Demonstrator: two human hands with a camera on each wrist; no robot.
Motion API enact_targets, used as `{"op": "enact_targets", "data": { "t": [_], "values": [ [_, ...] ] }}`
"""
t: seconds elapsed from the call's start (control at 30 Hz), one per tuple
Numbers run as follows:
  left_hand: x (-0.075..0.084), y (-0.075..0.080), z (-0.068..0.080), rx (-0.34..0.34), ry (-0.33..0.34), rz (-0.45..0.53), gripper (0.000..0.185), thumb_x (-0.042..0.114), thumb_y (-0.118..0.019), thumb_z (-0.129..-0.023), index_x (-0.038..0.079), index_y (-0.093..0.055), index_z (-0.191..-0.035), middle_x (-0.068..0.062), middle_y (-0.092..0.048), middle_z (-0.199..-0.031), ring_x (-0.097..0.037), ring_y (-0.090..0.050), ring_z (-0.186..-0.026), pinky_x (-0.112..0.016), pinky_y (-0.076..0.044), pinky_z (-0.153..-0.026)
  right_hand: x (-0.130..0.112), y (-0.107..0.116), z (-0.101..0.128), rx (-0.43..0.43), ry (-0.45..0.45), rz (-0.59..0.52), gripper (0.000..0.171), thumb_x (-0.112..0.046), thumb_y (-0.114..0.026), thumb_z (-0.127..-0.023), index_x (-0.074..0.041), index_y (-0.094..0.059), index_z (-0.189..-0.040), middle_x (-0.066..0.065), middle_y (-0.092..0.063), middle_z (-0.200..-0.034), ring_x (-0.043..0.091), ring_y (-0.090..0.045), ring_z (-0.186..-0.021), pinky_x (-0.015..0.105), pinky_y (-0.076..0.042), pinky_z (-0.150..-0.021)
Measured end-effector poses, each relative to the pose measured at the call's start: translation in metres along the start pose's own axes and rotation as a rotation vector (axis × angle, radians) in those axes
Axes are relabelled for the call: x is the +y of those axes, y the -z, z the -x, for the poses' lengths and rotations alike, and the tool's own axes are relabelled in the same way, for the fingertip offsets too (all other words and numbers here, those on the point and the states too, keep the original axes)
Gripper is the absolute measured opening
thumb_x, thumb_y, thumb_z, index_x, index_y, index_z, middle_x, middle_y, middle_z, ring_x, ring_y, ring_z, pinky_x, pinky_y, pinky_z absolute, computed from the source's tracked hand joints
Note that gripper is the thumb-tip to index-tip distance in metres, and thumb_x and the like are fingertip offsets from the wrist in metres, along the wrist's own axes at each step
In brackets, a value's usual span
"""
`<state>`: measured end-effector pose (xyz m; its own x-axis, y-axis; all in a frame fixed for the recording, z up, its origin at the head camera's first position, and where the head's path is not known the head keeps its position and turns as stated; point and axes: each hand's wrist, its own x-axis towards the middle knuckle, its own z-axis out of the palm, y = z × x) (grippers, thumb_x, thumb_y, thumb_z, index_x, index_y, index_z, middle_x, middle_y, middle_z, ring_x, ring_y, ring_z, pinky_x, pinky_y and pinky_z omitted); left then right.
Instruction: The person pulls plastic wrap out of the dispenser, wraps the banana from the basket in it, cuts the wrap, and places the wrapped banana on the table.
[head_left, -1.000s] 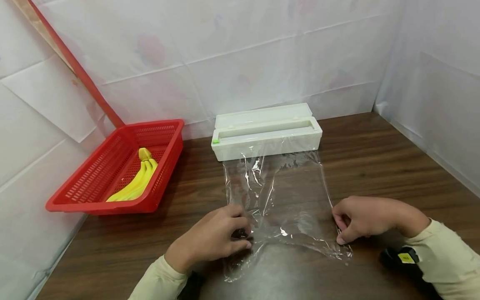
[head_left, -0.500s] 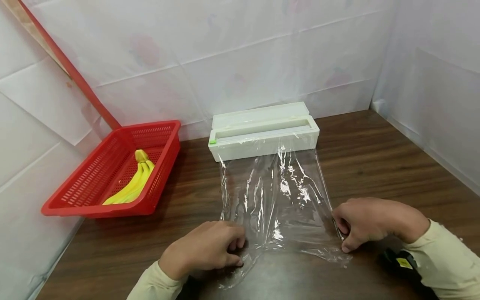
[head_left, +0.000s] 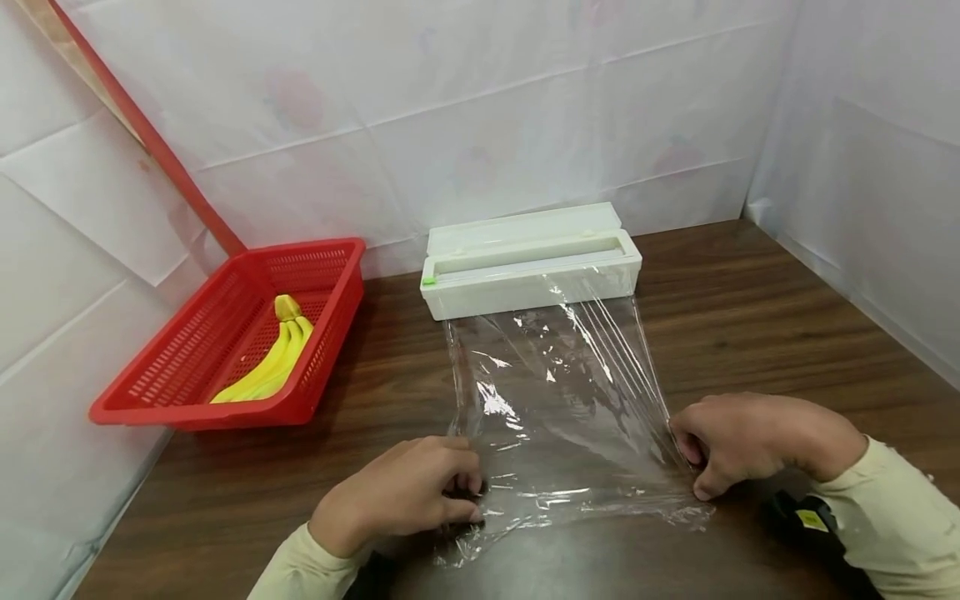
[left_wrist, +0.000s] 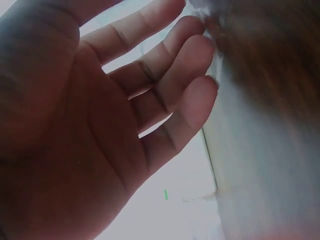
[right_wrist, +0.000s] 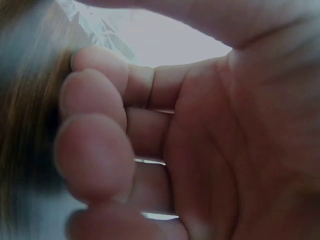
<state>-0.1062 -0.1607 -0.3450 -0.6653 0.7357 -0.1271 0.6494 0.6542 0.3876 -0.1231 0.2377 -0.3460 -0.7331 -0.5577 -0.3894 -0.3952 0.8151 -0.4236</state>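
Observation:
A sheet of clear cling film (head_left: 558, 400) runs from a white dispenser box (head_left: 525, 283) toward me over the brown table (head_left: 787, 317). My left hand (head_left: 468, 496) pinches the film's near left edge, fingers curled down on it. My right hand (head_left: 696, 471) pinches the near right edge, and tight diagonal creases run from there up to the box. In the left wrist view the fingers (left_wrist: 197, 95) touch the pale film (left_wrist: 260, 175). The right wrist view shows curled fingers (right_wrist: 95, 115) next to crinkled film (right_wrist: 100, 25).
A red plastic basket (head_left: 225, 412) with yellow bananas (head_left: 273, 354) sits at the left against the white wall. A red pole (head_left: 150, 137) leans behind it. White paper walls close in the back and right. A black device (head_left: 806, 521) sits by my right sleeve.
The film has gone from loose and wrinkled to stretched, with taut lines on its right side. Both hands stayed on its near corners and shifted slightly toward me.

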Motion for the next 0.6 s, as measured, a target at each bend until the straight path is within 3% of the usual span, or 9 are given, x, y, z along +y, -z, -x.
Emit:
{"op": "enact_targets", "data": {
  "t": [0.2, 0.33, 0.6],
  "values": [
    [-0.002, -0.002, 0.002, 0.035, -0.004, 0.008, 0.019, 0.047, -0.076, -0.087, 0.031, -0.069, -0.092, 0.020, -0.056, -0.087, -0.001, -0.054, -0.075, -0.023, -0.048, -0.067, 0.003, 0.001, 0.003, 0.019, 0.077, -0.056, 0.028, -0.030, -0.081, -0.075, -0.024, -0.053, -0.072, -0.013, -0.050, -0.068, 0.003, -0.045, -0.059, 0.023, -0.038, -0.053],
    [0.000, -0.001, 0.003, 0.066, 0.023, -0.052, 0.029, 0.056, -0.079, -0.080, 0.031, -0.066, -0.089, 0.020, -0.053, -0.085, 0.000, -0.051, -0.071, -0.024, -0.046, -0.063, 0.001, 0.000, 0.004, 0.028, 0.064, -0.054, 0.031, -0.041, -0.079, -0.080, -0.025, -0.053, -0.072, -0.014, -0.050, -0.066, 0.003, -0.045, -0.057, 0.023, -0.037, -0.051],
    [0.003, 0.000, 0.009, -0.019, 0.104, -0.096, 0.039, 0.055, -0.086, -0.069, 0.032, -0.055, -0.073, 0.018, -0.046, -0.064, -0.002, -0.046, -0.060, -0.026, -0.038, -0.052, -0.012, -0.007, 0.006, 0.056, -0.077, 0.121, 0.044, -0.049, -0.088, -0.061, -0.026, -0.052, -0.071, -0.012, -0.050, -0.065, 0.008, -0.044, -0.055, 0.030, -0.037, -0.050]
  ]
}}
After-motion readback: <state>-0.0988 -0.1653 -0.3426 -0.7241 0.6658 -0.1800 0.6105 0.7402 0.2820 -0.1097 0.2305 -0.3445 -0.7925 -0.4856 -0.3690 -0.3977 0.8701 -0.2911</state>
